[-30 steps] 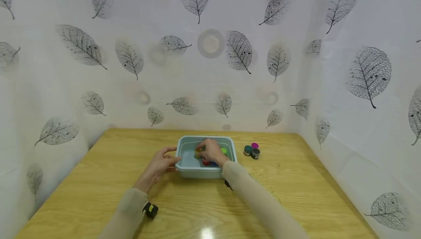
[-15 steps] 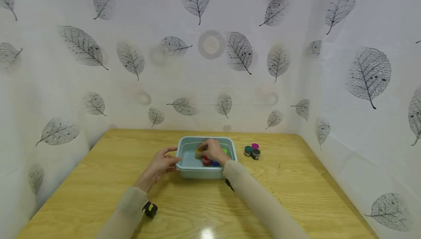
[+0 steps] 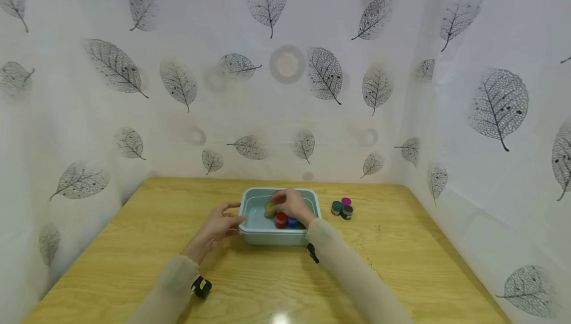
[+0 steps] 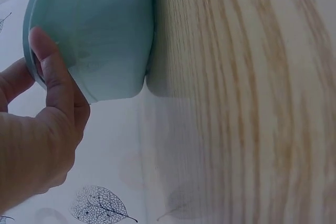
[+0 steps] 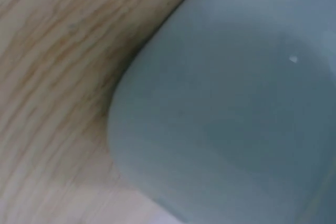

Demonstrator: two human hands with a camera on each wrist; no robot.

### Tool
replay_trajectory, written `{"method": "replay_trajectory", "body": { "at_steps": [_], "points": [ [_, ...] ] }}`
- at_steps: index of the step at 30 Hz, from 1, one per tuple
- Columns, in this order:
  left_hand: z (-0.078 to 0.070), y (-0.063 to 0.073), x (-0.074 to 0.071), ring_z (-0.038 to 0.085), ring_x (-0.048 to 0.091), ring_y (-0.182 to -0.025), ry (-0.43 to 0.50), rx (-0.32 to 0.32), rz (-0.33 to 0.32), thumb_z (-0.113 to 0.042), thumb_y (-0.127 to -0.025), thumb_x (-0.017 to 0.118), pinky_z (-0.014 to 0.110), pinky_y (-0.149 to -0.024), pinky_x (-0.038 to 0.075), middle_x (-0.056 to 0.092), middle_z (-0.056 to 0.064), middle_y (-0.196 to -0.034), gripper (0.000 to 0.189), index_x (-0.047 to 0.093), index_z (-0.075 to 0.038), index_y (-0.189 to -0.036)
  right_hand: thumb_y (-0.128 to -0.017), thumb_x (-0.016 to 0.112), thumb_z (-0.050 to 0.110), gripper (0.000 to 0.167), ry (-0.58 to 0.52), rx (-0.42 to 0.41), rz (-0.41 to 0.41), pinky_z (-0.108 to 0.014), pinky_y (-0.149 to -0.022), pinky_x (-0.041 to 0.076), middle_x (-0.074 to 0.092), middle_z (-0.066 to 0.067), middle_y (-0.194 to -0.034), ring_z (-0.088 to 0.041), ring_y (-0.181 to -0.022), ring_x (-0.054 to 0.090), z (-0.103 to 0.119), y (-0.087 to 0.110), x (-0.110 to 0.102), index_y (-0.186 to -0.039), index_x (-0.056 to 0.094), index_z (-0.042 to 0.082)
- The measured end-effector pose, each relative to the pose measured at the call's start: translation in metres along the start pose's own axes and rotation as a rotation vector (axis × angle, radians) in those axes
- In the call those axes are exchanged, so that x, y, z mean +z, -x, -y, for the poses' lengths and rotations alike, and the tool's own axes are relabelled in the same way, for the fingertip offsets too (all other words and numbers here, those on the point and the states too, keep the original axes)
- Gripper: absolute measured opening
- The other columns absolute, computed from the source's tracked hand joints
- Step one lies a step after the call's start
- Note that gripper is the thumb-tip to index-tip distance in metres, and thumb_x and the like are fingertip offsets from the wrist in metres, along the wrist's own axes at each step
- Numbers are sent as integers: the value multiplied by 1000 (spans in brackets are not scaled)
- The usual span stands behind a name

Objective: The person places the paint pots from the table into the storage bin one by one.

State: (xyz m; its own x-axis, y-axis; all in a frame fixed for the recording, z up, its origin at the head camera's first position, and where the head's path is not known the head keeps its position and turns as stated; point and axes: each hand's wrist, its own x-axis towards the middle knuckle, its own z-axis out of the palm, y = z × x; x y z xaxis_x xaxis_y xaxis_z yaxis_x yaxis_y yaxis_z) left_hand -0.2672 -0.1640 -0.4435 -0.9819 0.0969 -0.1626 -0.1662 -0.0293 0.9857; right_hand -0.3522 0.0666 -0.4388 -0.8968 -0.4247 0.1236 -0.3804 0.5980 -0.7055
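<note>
A pale blue-green plastic box (image 3: 273, 239) stands on the wooden table. My left hand (image 3: 221, 222) holds its left rim; the left wrist view shows the thumb and fingers of this hand (image 4: 52, 98) pinching the edge. Inside the box is my right hand (image 3: 292, 204), fingers pointing left, fingertips just right of a small yellow paint jar (image 3: 269, 210). A red jar (image 3: 280, 220) and a blue jar (image 3: 292, 222) stand below that hand, near the front wall. In the right wrist view the outer wall of the box (image 5: 210, 119) fills most of the picture and the fingers are hidden.
Right of the box, a teal-lidded jar (image 3: 336, 208), a black-lidded jar (image 3: 347, 212) and a magenta-topped jar (image 3: 346, 201) stand close together on the table (image 3: 250, 284). Dark specks dot the wood near the right sleeve. A leaf-patterned curtain (image 3: 285, 116) hangs behind the table.
My right hand has let go of the yellow jar and shifted slightly right, uncovering more of the red and blue jars; a green lid is now hidden behind it. My left hand stays on the rim.
</note>
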Motion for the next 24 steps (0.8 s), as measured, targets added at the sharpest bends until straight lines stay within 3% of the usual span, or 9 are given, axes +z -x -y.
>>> {"method": "replay_trajectory", "body": {
  "at_steps": [12,17,21,24],
  "points": [
    [-1,0,-1,13,64,-70,-8,1,12,-5,-92,66,23,-60,58,63,13,-93,60,37,0,-144,-90,70,9,24,-87,-23,47,-35,-87,56,71,-8,-113,-22,-101,65,-11,10,-21,-114,72,8],
    [-1,1,-2,14,64,-71,-10,-4,24,-6,-92,67,25,-61,58,63,12,-94,66,33,-4,-149,-91,70,12,27,-162,-50,71,-30,-80,58,71,-11,-113,-18,-97,66,-14,16,-30,-116,70,5],
    [-2,2,-1,14,63,-68,-32,-10,22,-7,-92,67,28,-63,59,62,13,-95,72,29,-12,-153,-93,67,12,30,-231,-40,86,-36,-82,59,68,-18,-118,-22,-100,65,-11,21,-38,-121,66,1],
    [-4,2,-1,13,63,-67,-48,-1,32,-7,-93,66,29,-63,59,61,13,-94,71,30,-12,-154,-95,65,14,31,-253,-35,92,-43,-85,58,67,-20,-121,-29,-103,65,-13,24,-44,-123,65,2]
  ]
}}
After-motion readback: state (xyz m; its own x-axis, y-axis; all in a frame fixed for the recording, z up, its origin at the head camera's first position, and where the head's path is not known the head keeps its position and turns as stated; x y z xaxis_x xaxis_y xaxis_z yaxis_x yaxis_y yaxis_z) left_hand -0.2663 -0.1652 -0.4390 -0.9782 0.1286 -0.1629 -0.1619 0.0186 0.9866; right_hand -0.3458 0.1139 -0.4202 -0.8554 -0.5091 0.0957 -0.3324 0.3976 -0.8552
